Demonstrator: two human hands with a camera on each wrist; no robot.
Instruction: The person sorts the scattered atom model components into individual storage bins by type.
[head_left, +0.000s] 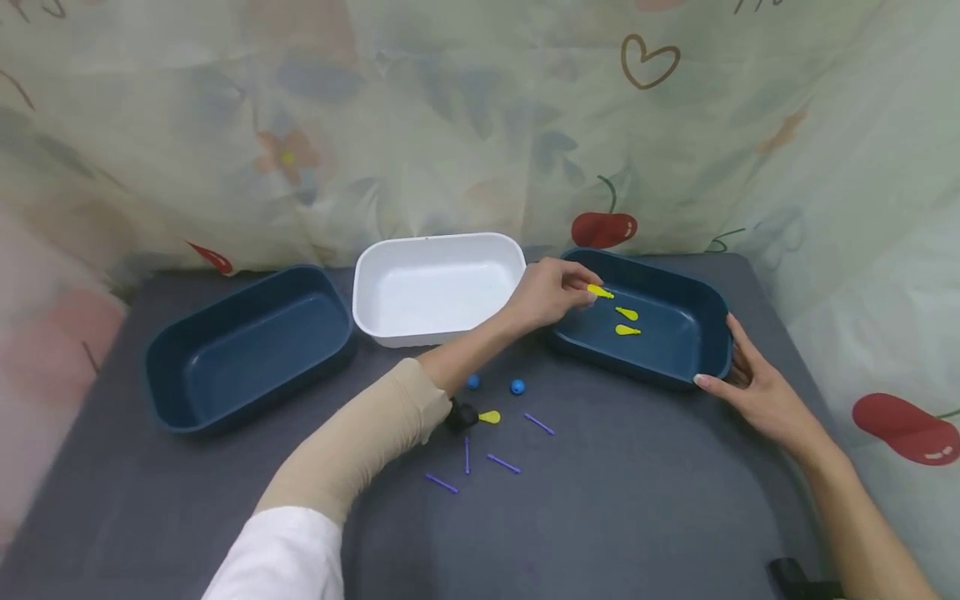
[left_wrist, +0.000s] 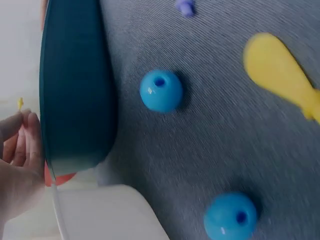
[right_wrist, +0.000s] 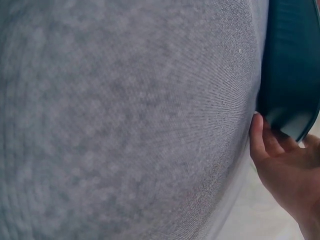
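My left hand [head_left: 551, 292] pinches a small yellow teardrop-shaped piece [head_left: 599, 292] between thumb and fingers, above the left part of the right-hand dark blue bin [head_left: 708, 292]. In the left wrist view, that hand [left_wrist: 20, 160] shows past the bin's wall, with the yellow tip above its fingertips. Two like yellow pieces [head_left: 627, 330] lie apart on the bin's floor. At the bin's right end my right hand [head_left: 765, 396] grips the corner, thumb at the near side and fingers along the outer wall. The right wrist view shows this hand [right_wrist: 285, 162] against the bin's outside.
A white bin [head_left: 438, 327] stands in the middle and another dark blue bin [head_left: 247, 354] at left. On the grey cloth lie blue beads [head_left: 517, 387], a yellow piece [head_left: 490, 417] and several purple sticks [head_left: 503, 463]. A black object [head_left: 791, 577] shows at the lower right.
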